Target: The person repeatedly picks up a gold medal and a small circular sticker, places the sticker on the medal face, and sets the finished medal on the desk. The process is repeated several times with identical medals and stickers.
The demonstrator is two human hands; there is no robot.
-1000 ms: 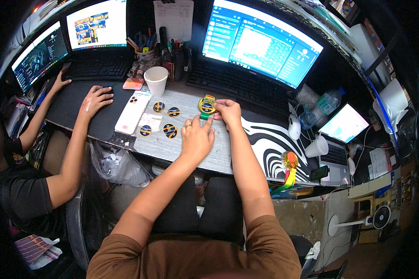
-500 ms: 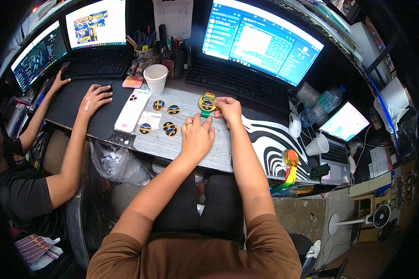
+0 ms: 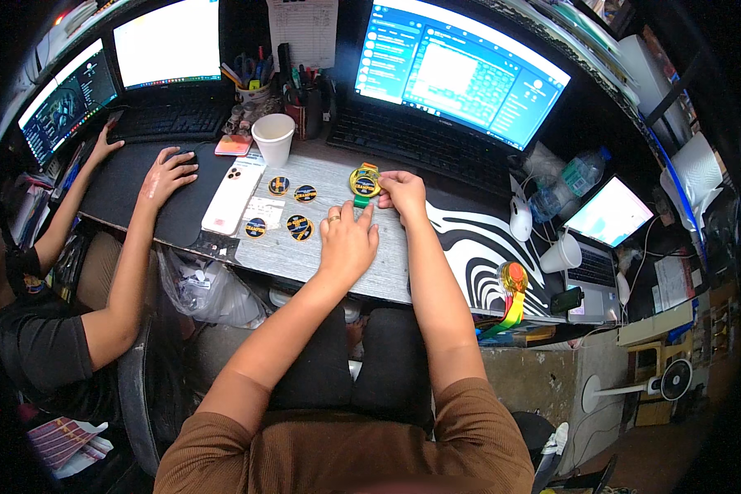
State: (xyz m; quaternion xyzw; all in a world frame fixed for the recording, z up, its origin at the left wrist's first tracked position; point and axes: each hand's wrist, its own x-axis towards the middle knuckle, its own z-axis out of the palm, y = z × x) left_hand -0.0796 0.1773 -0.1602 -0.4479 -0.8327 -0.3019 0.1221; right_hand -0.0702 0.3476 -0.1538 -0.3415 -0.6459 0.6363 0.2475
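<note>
A gold medal (image 3: 365, 183) with a dark blue round sticker on its face lies on the grey wood-look desktop (image 3: 337, 280). My right hand (image 3: 404, 195) pinches the medal's right edge between thumb and fingers. Just below it, my left hand (image 3: 348, 241) rests with its fingers stretched out, the fingertips at the green ribbon (image 3: 361, 201) under the medal. To the left lie several round dark stickers with orange marks, among them one at the upper left (image 3: 278, 186), one beside it (image 3: 305, 193), one at the lower left (image 3: 256, 227) and an overlapping group (image 3: 300, 228).
A white phone (image 3: 230, 200), a paper cup (image 3: 273, 140) and a pen holder stand left and behind. More medals with ribbons (image 3: 513, 280) lie on the zebra-striped mat at right, near a white mouse (image 3: 520, 221). A co-worker's hand (image 3: 169, 174) holds a mouse at left.
My hands and the medal have stayed nearly in place. The co-worker's bright screen has turned from a colourful layout to plain white.
</note>
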